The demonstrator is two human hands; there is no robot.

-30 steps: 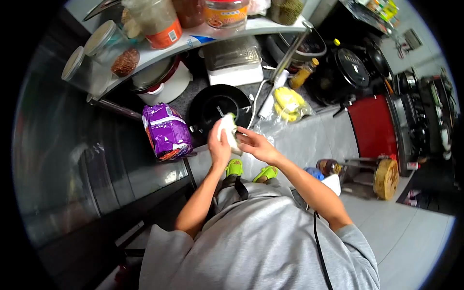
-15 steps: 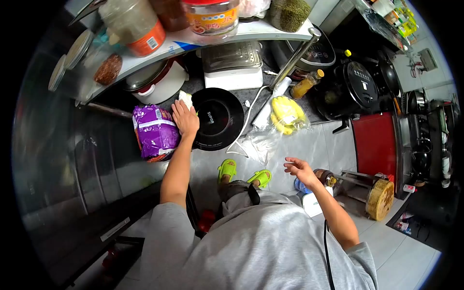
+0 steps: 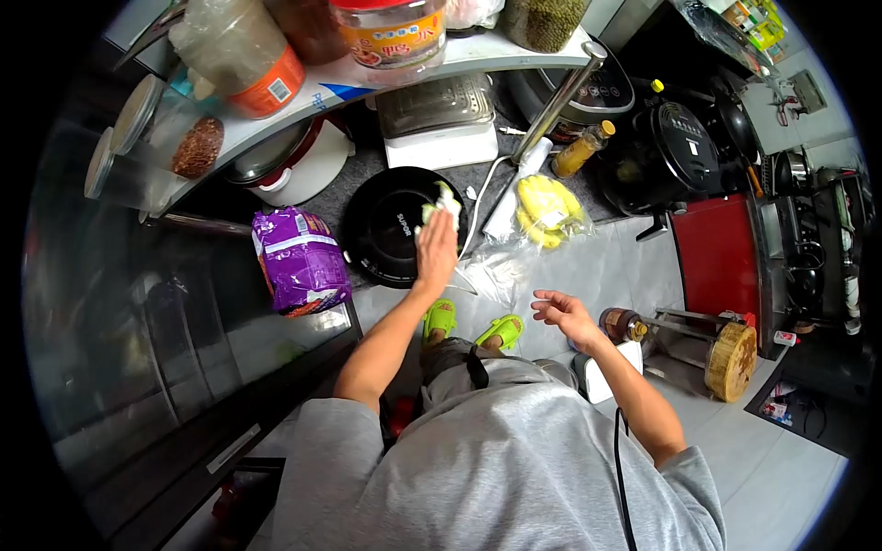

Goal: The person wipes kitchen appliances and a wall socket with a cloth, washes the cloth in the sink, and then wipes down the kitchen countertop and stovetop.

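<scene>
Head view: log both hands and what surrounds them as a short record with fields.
Left hand: palm down over a crumpled whitish cloth
Under the cloth: round black plate marked SUPOR, near its image-right edge
Right hand: raised, fingers slightly bent, holding nothing visible
Image left of plate: purple bag with a white band
Image right of plate: yellow item in clear plastic; amber bottle
Above: shelf bearing jars
Feet: lime-green slippers

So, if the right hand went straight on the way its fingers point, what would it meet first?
Likely the clear plastic ahead of the right hand, though their relative heights are unclear.
</scene>
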